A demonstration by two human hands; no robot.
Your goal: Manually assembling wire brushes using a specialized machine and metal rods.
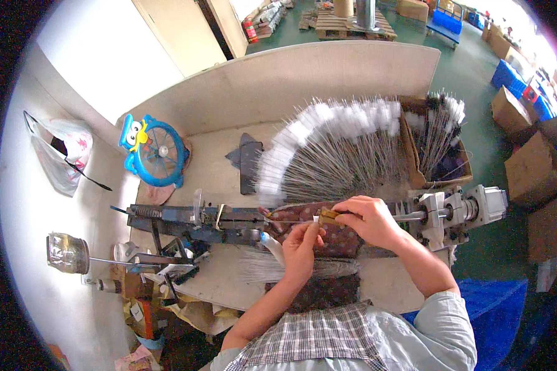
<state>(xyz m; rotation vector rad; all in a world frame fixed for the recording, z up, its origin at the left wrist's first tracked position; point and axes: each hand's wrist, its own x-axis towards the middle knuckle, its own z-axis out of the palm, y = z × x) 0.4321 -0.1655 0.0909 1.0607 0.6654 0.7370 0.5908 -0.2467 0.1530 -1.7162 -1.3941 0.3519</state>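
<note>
My left hand (301, 244) is closed in a pinch at the middle of the bench machine, thumb and finger around a thin wire (291, 221). A small white bit (315, 218) shows just above its fingertips. Close beside it, my right hand (368, 219) grips a brass-coloured block (329, 215) at the end of the machine's shaft (408, 216). Beyond the hands, many wire-stemmed brushes with white bristle heads (328, 120) lie fanned out. A bundle of bare wires (263, 266) lies nearer me, partly behind my left forearm. Dark patterned cloth (340, 238) lies under my hands.
A blue cartoon-shaped fan (161, 154) and a dark phone-like slab (250, 167) are at the left. A cardboard box (414, 154) of dark and white brushes stands at the right. The machine's motor end (490, 204) juts out right. A lamp (68, 253) reaches in from the left.
</note>
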